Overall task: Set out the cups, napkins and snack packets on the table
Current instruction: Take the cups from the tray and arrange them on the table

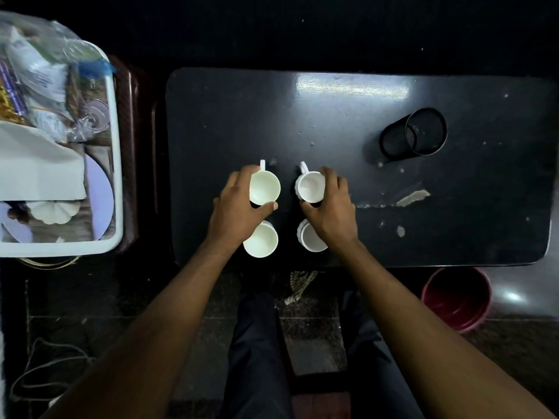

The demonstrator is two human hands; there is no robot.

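Observation:
Several white cups stand in a square on the dark table (348,122). My left hand (239,207) grips the far left cup (265,186) by its rim, handle pointing away. My right hand (332,207) grips the far right cup (310,186) the same way. Two more cups, the near left cup (261,241) and the near right cup (311,238), sit close to the table's front edge, partly under my wrists. White napkins (36,170) and snack packets (27,80) in clear bags lie in a white tub (116,164) at the left.
A black mesh holder (414,134) lies on its side at the table's far right. Chipped patches mark the tabletop at the right. A red bucket (456,297) stands on the floor by the front right corner. Cables lie on the floor at the left.

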